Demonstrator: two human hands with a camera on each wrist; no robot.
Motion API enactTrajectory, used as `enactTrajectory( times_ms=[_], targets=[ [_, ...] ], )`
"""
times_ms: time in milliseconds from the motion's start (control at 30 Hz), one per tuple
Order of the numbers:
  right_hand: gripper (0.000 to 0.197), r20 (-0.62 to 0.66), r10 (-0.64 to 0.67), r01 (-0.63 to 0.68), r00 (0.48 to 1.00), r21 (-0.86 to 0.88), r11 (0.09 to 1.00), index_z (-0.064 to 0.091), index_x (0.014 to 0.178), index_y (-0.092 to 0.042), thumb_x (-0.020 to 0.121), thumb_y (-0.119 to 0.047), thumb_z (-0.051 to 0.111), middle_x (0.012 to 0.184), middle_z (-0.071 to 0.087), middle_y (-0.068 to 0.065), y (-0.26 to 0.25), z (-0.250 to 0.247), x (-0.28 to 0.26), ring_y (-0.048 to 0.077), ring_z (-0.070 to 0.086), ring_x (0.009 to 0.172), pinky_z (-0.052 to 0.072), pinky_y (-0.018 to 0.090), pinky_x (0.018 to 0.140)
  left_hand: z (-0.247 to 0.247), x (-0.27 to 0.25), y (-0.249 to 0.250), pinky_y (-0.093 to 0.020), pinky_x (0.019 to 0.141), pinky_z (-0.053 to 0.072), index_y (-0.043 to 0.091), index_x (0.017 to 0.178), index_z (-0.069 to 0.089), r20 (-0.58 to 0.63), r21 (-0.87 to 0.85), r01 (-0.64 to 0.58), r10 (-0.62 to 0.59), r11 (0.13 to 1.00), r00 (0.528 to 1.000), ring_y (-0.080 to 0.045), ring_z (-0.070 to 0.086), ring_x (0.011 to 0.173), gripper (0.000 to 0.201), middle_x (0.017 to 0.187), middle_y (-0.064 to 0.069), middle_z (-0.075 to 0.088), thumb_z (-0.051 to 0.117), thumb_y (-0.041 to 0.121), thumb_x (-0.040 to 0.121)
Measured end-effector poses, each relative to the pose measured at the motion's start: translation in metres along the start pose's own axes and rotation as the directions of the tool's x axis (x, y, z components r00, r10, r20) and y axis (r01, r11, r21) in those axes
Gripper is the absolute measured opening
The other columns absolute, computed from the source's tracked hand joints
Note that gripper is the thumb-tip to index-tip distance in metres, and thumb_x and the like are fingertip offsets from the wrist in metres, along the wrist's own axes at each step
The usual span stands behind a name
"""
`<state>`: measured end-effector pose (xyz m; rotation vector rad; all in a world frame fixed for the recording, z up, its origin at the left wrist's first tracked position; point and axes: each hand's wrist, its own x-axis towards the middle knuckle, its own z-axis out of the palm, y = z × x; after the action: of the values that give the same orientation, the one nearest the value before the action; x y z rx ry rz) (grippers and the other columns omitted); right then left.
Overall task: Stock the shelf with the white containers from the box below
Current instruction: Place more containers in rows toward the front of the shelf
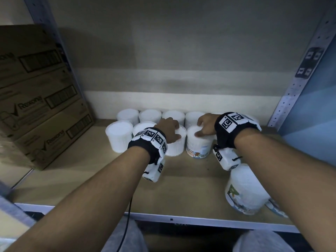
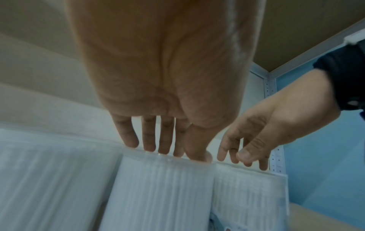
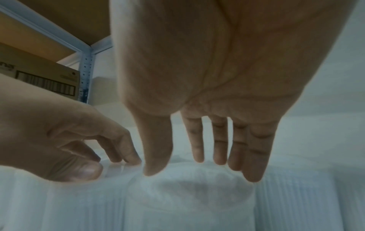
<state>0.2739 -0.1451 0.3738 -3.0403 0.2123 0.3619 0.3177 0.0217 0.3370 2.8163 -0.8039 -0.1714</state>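
Several white round containers stand in two rows at the back of the shelf point(image 1: 87, 180). My left hand point(image 1: 172, 130) lies over the top of a front-row container point(image 1: 175, 149). In the left wrist view its straight fingers point(image 2: 150, 140) touch that container's lid rim point(image 2: 162, 187). My right hand point(image 1: 204, 127) rests on the neighbouring container with a picture label point(image 1: 198, 149). Its fingertips point(image 3: 198, 154) hang straight down onto the lid point(image 3: 189, 201). Neither hand closes round anything. The box below is out of sight.
Stacked brown cardboard boxes point(image 1: 36, 99) fill the shelf's left side. Another white container point(image 1: 245, 191) stands at the front right under my right forearm, with one more point(image 1: 277, 209) half hidden beside it. A perforated metal upright point(image 1: 298, 84) bounds the right side.
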Motion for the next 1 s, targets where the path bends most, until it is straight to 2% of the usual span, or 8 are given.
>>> enactTrajectory(
  times_ms=[67,233,433,667,1000],
  targets=[
    [0.067,0.0,0.032,-0.032,0.999,-0.011,0.999,0.045,0.138,-0.011,0.085,-0.049,0.061,0.142,0.048,0.009,0.0009,0.0023,0.0018,0.027,0.047,0.128,0.04,0.034,0.105,0.0006,-0.0005,0.0006,-0.041,0.109,0.036,0.013,0.135,0.047,-0.002,0.0,-0.001,0.001,1.0,1.0,-0.029,0.039,0.131,0.05,0.142,-0.009,0.043,0.059,0.034,0.091],
    [0.073,-0.002,0.037,-0.037,0.999,0.006,0.999,0.043,0.138,-0.008,0.082,-0.047,0.067,0.141,0.049,0.01,-0.0012,0.0051,0.0055,0.028,0.048,0.127,0.04,0.036,0.106,0.0012,-0.0005,0.0002,-0.042,0.109,0.035,0.013,0.136,0.046,-0.002,-0.011,0.007,-0.007,1.0,1.0,-0.029,0.039,0.131,0.05,0.143,-0.009,0.042,0.058,0.033,0.091],
    [0.066,-0.001,-0.001,0.001,1.0,0.006,1.0,0.044,0.139,-0.014,0.081,-0.031,0.072,0.141,0.048,0.007,-0.0007,0.0041,0.0045,0.025,0.049,0.127,0.04,0.029,0.1,0.0025,-0.0009,0.0002,-0.043,0.109,0.035,0.013,0.137,0.045,0.0,-0.004,0.009,-0.009,1.0,1.0,-0.029,0.038,0.132,0.051,0.144,-0.009,0.041,0.057,0.033,0.092],
    [0.062,0.009,-0.066,0.067,0.998,-0.028,0.997,0.048,0.138,-0.018,0.081,-0.015,0.071,0.141,0.048,0.005,0.0001,0.0011,0.0016,0.023,0.05,0.127,0.041,0.027,0.099,0.0025,-0.0004,0.0005,-0.044,0.109,0.036,0.014,0.137,0.045,0.001,-0.009,0.013,-0.013,1.0,1.0,-0.029,0.038,0.132,0.051,0.143,-0.008,0.041,0.057,0.033,0.092],
    [0.062,0.006,-0.095,0.096,0.995,-0.052,0.994,0.049,0.138,-0.019,0.081,-0.01,0.071,0.142,0.049,0.005,-0.0007,0.0002,-0.0012,0.022,0.05,0.127,0.041,0.025,0.099,0.0021,-0.0005,0.0002,-0.043,0.11,0.035,0.015,0.137,0.044,0.008,0.0,0.013,-0.013,1.0,1.0,-0.029,0.036,0.133,0.05,0.144,-0.007,0.04,0.056,0.034,0.092]
  ],
)
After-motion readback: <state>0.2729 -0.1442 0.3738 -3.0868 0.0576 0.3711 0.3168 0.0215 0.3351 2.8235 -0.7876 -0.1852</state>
